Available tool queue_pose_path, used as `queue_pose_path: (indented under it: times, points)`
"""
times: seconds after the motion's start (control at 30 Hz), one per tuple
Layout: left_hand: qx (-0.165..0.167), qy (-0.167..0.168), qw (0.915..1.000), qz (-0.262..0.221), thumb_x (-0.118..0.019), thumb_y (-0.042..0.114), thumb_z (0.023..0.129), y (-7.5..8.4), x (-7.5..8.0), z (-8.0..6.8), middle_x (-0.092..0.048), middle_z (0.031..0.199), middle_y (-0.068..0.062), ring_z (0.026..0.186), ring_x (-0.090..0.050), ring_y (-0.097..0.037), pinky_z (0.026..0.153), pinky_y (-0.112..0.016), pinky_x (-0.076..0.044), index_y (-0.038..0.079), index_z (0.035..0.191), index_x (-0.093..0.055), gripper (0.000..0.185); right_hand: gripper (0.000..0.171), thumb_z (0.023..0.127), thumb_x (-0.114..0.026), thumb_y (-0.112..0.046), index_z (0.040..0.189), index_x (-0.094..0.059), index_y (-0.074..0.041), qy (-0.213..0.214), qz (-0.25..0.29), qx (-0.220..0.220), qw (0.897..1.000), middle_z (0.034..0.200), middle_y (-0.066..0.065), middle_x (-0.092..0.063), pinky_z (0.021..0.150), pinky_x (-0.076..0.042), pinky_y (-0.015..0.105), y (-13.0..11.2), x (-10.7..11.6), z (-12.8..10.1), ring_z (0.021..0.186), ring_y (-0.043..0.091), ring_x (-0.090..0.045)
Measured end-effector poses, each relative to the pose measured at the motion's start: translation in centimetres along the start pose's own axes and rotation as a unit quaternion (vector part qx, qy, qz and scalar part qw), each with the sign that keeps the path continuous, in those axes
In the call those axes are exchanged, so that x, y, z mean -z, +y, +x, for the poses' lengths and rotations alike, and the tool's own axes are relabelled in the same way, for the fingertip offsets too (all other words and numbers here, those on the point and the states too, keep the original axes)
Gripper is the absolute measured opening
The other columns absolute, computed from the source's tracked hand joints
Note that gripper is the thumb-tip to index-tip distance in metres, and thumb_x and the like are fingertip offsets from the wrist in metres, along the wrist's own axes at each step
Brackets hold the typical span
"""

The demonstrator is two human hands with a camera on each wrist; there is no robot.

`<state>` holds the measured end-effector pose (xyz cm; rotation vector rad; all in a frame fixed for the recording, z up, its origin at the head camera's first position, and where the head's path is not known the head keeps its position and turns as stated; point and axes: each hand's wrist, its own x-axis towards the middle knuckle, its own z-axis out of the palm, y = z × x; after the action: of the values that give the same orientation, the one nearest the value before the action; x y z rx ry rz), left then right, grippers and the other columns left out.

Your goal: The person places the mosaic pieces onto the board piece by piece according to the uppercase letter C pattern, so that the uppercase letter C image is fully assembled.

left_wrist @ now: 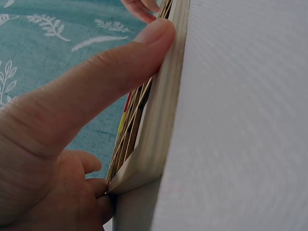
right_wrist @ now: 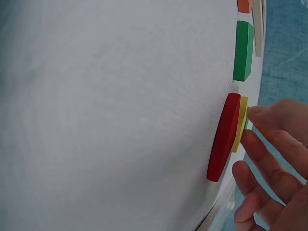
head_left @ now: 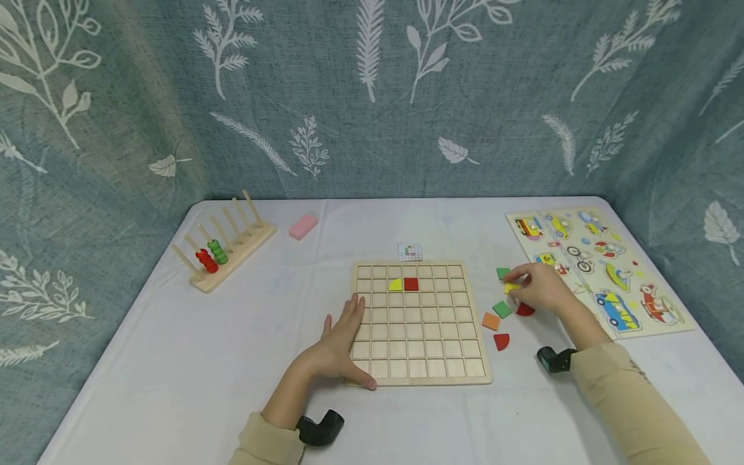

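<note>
A wooden grid board (head_left: 421,352) lies in the middle of the white table. A yellow quarter-circle piece (head_left: 396,285) and a red square (head_left: 411,284) sit side by side in its second row. My left hand (head_left: 344,339) lies flat on the board's left edge, and its thumb (left_wrist: 120,67) presses the board's rim (left_wrist: 159,130). Right of the board, my right hand (head_left: 521,283) pinches a yellow piece (head_left: 511,288) (right_wrist: 239,124) with its fingertips (right_wrist: 255,139). That piece lies beside a red piece (right_wrist: 224,137). Close by are a green square (head_left: 502,309), an orange square (head_left: 491,321) and a red quarter-circle (head_left: 502,341).
A peg rack (head_left: 223,248) with red and green beads stands at the back left, with a pink block (head_left: 303,227) beside it. A small pattern card (head_left: 409,251) lies behind the board. A vehicle puzzle (head_left: 599,268) lies at the right. A leaf-print curtain surrounds the table.
</note>
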<state>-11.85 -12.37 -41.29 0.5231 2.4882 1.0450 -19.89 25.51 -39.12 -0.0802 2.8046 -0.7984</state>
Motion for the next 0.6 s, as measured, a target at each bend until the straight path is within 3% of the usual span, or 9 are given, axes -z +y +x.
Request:
queue_pose_path:
  times: [0.6]
  points:
    - [0.001, 0.001, 1.0, 0.002, -0.091, 0.034, 0.046, -0.01, 0.02, -0.03, 0.01, 0.151, -0.017, 0.138, 0.009, -0.03, 0.104, -0.056, 0.009, -0.001, 0.145, 0.0, 0.138, 0.035, 0.081, -0.067, -0.026, 0.103, -0.065, 0.001, 0.012, -0.032, -0.038, 0.999, 0.098, 0.017, -0.061, 0.067, -0.044, 0.036, 0.05, 0.33, -0.59, 0.084, 0.028, -0.053]
